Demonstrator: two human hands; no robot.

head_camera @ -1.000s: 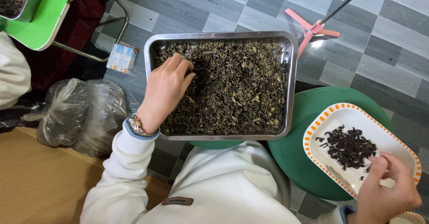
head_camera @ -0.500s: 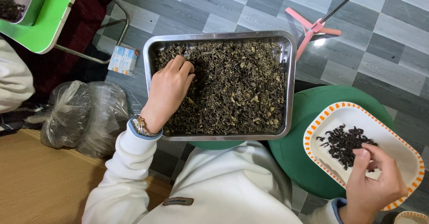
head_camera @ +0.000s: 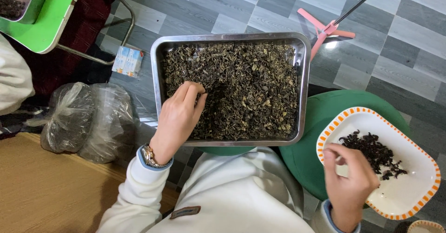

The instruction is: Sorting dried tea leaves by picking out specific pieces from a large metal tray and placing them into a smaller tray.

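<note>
Grey tiled floor [head_camera: 395,52] w/ steel tray [head_camera: 302,75] of dried leaves [head_camera: 251,89]: your left hand [head_camera: 179,119] is pinching some; right hand [head_camera: 350,182], fingers loosely curled, is hovering over plate [head_camera: 409,196] w/ dark bits [head_camera: 371,151].

Clear plastic bags [head_camera: 88,121] – green chair [head_camera: 49,17] (pink stand [head_camera: 327,28]).

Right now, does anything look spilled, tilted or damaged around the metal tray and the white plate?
Nothing stands out. The rectangular metal tray holds its dried leaves inside its rim, and the white orange-edged plate keeps its dark pile. The left hand rests in the leaves; the right hand is over the plate.
</note>
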